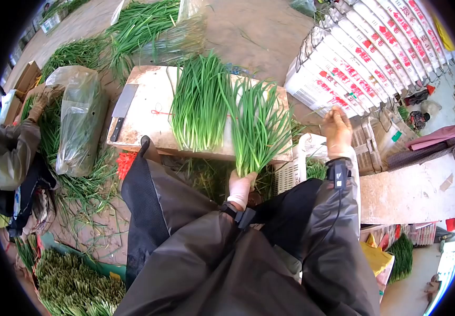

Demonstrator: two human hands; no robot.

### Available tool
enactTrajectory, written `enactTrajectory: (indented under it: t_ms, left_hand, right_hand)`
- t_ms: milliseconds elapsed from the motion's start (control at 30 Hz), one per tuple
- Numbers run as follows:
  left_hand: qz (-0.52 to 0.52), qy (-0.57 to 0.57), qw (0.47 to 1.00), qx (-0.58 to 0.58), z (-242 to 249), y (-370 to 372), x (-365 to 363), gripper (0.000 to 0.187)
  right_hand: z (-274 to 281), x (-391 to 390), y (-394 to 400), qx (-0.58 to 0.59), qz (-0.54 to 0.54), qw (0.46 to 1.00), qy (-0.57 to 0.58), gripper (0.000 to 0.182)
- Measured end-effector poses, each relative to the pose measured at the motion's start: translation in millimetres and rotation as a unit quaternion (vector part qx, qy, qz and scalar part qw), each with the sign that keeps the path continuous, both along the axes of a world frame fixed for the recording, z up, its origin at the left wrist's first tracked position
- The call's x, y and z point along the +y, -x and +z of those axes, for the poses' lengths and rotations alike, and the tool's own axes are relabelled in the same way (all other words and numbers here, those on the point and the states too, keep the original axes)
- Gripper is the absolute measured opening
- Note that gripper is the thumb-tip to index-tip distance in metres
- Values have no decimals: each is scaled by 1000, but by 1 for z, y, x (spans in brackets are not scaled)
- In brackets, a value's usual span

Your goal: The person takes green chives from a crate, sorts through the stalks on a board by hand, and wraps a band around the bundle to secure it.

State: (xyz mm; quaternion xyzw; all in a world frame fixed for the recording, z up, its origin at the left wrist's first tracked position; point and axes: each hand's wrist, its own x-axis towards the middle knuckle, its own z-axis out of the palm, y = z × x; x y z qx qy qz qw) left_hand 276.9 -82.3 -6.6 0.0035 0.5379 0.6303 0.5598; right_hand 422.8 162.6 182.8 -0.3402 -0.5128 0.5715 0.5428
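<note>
My left hand (241,188) is wrapped round the pale stem ends of a bunch of long green leaves (256,124), which fans out over the right part of a worn board (146,87). Beside it on the board, to the left, lies a larger green bunch (200,102). My right hand (338,126) is raised off the board at the right, fingers bent and close together; whether they pinch something small cannot be made out. A knife with a black handle (117,129) rests at the board's left edge, near a thin red tie (159,111).
White boxes with red print (364,58) stand at the upper right, above a crate (367,145). A plastic-wrapped bundle (82,124) lies left of the board. Farther left is another person's arm (30,131). Cut stems (77,284) fill the lower left.
</note>
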Motion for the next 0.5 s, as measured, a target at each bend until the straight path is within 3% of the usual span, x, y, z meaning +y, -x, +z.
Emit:
enactTrajectory:
  t_ms: [33, 67, 133, 167, 233, 267, 300, 333, 367, 433, 500]
  left_hand:
    - [4, 3, 1000, -16, 0, 1, 0, 35]
    - [13, 3, 999, -35, -1, 2, -2, 34]
    - [30, 1, 997, -74, -1, 2, -2, 35]
    - [43, 3, 996, -76, -1, 2, 1, 35]
    - [71, 14, 994, -81, -6, 3, 2, 36]
    - [65, -25, 997, -22, -49, -4, 7, 34]
    - [64, -17, 997, -43, -47, -4, 5, 33]
    - [62, -10, 996, -65, -38, -2, 4, 32]
    - [61, -4, 994, -86, -31, -1, 2, 31]
    - [55, -20, 991, -124, -23, 3, 0, 31]
    - [48, -31, 986, -158, -13, 6, -3, 30]
  right_hand:
    - [7, 7, -7, -91, -84, 992, -25, 32]
    - [-25, 38, -31, -329, -171, 911, -179, 47]
    - [-39, 25, -36, -636, -160, 737, -165, 56]
    - [-56, 18, -28, -666, -103, 722, -154, 65]
    - [-66, -37, 8, -649, 52, 747, -136, 57]
    - [-62, -75, 37, -683, 61, 714, -144, 56]
    - [-65, -99, 56, -709, 117, 686, -113, 60]
    - [-100, -114, 63, -723, 91, 656, -197, 61]
    - [-98, -134, 80, -761, 117, 620, -153, 53]
    - [-117, -142, 85, -745, 128, 639, -143, 42]
    - [-124, -129, 76, -724, 75, 670, -142, 37]
